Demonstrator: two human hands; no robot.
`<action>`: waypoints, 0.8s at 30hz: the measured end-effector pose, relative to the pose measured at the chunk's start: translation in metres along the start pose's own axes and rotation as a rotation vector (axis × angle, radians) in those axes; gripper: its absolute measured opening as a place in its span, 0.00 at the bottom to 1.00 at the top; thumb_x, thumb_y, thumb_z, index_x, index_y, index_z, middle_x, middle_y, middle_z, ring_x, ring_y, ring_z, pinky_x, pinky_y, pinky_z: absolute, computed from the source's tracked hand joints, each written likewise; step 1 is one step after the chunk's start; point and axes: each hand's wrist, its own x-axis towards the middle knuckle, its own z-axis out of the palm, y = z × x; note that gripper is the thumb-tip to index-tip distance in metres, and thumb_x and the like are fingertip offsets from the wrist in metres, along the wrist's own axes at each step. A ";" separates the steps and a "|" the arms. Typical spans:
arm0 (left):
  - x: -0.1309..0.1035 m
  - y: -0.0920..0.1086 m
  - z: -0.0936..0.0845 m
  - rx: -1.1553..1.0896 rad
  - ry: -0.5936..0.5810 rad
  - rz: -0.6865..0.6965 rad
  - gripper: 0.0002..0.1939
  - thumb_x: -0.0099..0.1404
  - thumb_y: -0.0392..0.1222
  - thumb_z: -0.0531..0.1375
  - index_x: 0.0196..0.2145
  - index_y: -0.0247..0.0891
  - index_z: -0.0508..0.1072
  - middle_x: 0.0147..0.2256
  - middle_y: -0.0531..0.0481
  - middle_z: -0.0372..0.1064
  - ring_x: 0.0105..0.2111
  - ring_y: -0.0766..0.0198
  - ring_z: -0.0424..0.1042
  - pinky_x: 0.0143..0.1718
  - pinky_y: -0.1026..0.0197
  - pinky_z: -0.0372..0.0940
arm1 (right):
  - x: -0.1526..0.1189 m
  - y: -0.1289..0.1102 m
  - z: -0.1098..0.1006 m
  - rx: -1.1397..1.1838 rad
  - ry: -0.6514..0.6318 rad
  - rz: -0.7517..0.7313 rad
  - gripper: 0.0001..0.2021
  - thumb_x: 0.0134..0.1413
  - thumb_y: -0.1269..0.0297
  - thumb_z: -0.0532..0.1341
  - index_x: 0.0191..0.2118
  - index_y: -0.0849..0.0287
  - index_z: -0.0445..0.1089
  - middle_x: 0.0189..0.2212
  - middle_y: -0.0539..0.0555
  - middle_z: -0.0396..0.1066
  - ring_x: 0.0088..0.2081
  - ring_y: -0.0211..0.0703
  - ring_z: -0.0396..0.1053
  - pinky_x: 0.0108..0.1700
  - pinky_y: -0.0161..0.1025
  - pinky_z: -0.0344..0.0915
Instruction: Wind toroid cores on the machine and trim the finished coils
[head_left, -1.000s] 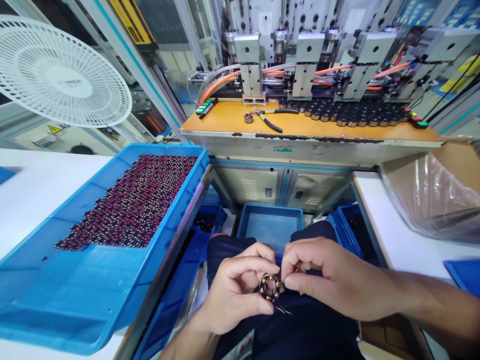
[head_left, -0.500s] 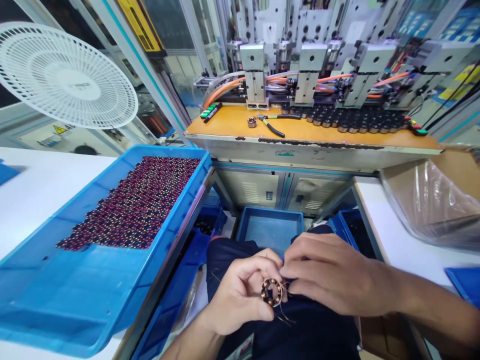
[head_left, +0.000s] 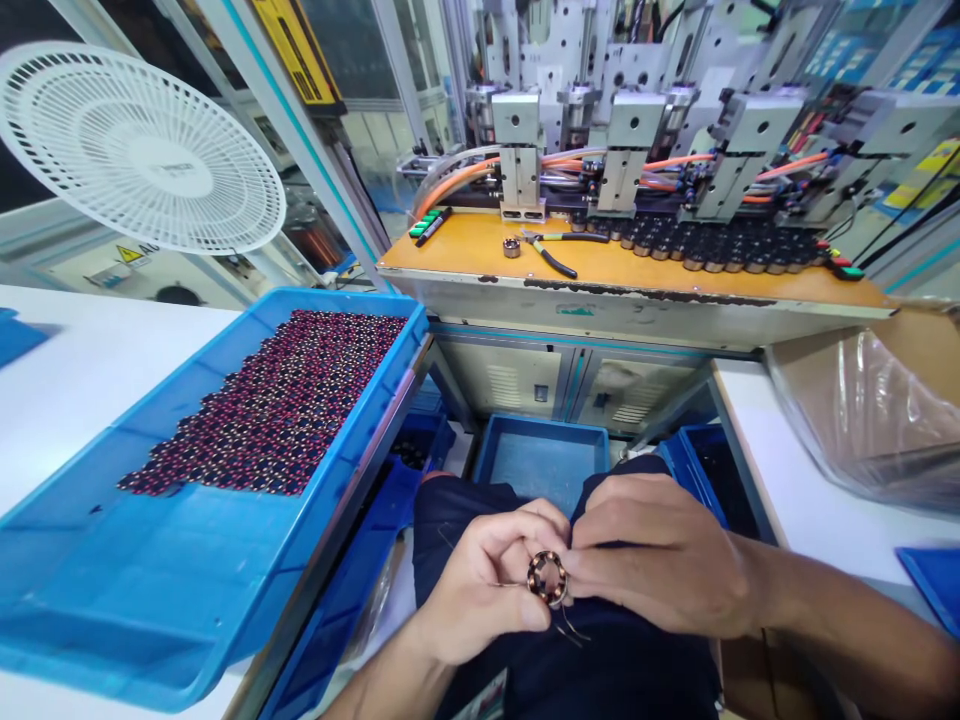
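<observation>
Above my lap, my left hand grips a small motor stator, a ring with copper windings, between thumb and fingers. Its open face is turned up toward me. Loose thin wire ends stick out below the ring, and another fine wire shows left of my left hand. My right hand is closed at the ring's right side, fingertips pinched together close to it. What lies between those fingertips is hidden, though wires run near them.
To the left, a blue tray holds many stators in packed rows. On the orange bench ahead lie cutting pliers, a single stator, markers and rows of dark parts beneath the machine. A fan stands left.
My right fingers have drawn in against the stator's right side and pinch closer together. The left hand keeps its hold, with the ring barely shifted. The whole view has moved slightly.
</observation>
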 end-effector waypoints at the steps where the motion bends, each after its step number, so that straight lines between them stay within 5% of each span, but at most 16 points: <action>1: 0.000 0.001 0.000 0.035 0.017 0.022 0.17 0.50 0.44 0.74 0.38 0.40 0.81 0.35 0.51 0.64 0.29 0.73 0.66 0.31 0.70 0.62 | 0.000 -0.001 0.001 -0.008 0.028 0.002 0.04 0.65 0.71 0.60 0.37 0.62 0.72 0.30 0.53 0.74 0.30 0.37 0.66 0.32 0.36 0.63; 9: 0.001 0.001 0.001 0.343 0.101 0.296 0.20 0.55 0.34 0.71 0.45 0.50 0.80 0.41 0.49 0.66 0.36 0.68 0.69 0.36 0.66 0.65 | -0.002 -0.013 0.015 -0.045 0.176 0.216 0.07 0.68 0.70 0.56 0.37 0.62 0.70 0.29 0.52 0.72 0.31 0.34 0.71 0.32 0.32 0.64; 13: -0.001 0.007 -0.003 0.308 0.087 0.130 0.27 0.51 0.43 0.74 0.49 0.44 0.75 0.39 0.49 0.70 0.37 0.66 0.70 0.40 0.64 0.65 | -0.004 -0.014 0.020 -0.092 0.211 0.215 0.08 0.68 0.70 0.54 0.36 0.61 0.68 0.28 0.51 0.71 0.32 0.33 0.71 0.33 0.31 0.64; 17: -0.009 0.009 -0.004 0.330 0.029 -0.028 0.14 0.63 0.47 0.66 0.41 0.35 0.71 0.28 0.52 0.69 0.28 0.72 0.67 0.31 0.69 0.61 | -0.002 -0.017 0.016 -0.124 0.195 0.219 0.10 0.69 0.69 0.54 0.35 0.61 0.68 0.27 0.50 0.71 0.30 0.33 0.71 0.33 0.31 0.65; 24: -0.003 -0.015 -0.004 0.188 0.035 0.244 0.12 0.64 0.40 0.65 0.44 0.37 0.69 0.31 0.52 0.71 0.26 0.73 0.74 0.28 0.71 0.68 | -0.026 -0.009 0.027 -0.317 0.274 0.255 0.03 0.62 0.67 0.60 0.38 0.54 0.72 0.28 0.51 0.74 0.29 0.38 0.75 0.32 0.30 0.72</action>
